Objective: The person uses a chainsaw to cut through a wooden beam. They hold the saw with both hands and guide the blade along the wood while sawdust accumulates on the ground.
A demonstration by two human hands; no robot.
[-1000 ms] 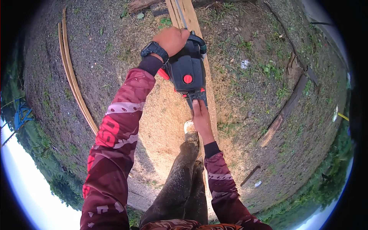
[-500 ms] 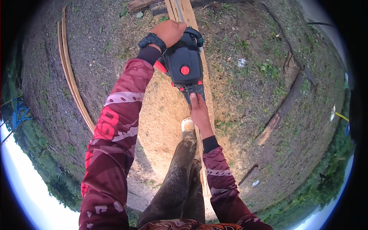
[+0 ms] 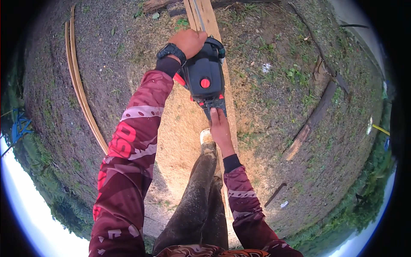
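Black-and-red chainsaw (image 3: 203, 66) sits over the long pale sawn wooden plank (image 3: 212, 21), body overhanging the plank's left edge. Its narrow grey metal guide bar (image 3: 198, 13) points away from you, lengthwise along the plank; can't tell how deep it sits. Round red cap (image 3: 205, 83) faces up from the saw body.

Your left hand (image 3: 189, 42) is closed on the curved black front handle (image 3: 219, 46) — fingertips out of sight. Chunky black wristwatch (image 3: 171, 52) on that wrist. Your right hand (image 3: 221, 130) grips the black rear handle (image 3: 207, 108), partly hidden, at the saw's near end.

Your white-toed shoe (image 3: 206, 136) is just left of the plank, near the right hand. Loose tan sawdust (image 3: 182, 124) covers the ground left of the plank; your dark trousers (image 3: 195, 184) are speckled too.

Two thin pale wooden strips (image 3: 77, 81) lie well left of the plank. Dark weathered timber piece (image 3: 319, 111), well right of it — small white scrap (image 3: 266, 67) between.
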